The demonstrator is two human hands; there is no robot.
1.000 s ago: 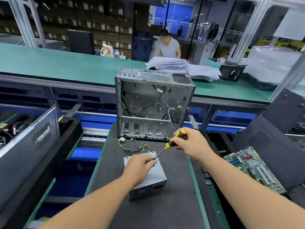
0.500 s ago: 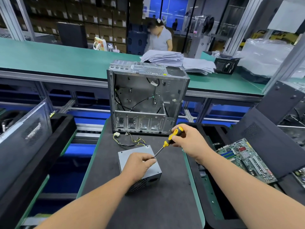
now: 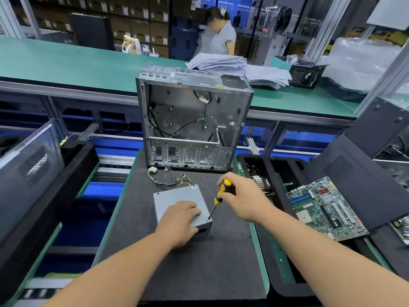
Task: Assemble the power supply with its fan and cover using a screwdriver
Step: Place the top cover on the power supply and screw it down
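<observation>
A grey metal power supply lies flat on the dark mat, its cover on top and its yellow and black cable bundle trailing toward the back. My left hand rests on the near part of the cover, thumb over the front edge. My right hand grips a yellow and black screwdriver. Its tip stands on the cover's near right corner. The fan is not visible.
An open, empty computer case stands upright behind the power supply. A black tray on the right holds a green motherboard and a dark side panel. Another black tray and a panel sit left. A person stands beyond the green bench.
The screwdriver tip has moved from beside my left fingertips to the cover's near right corner. My left hand has flattened onto the cover. The camera has moved closer.
</observation>
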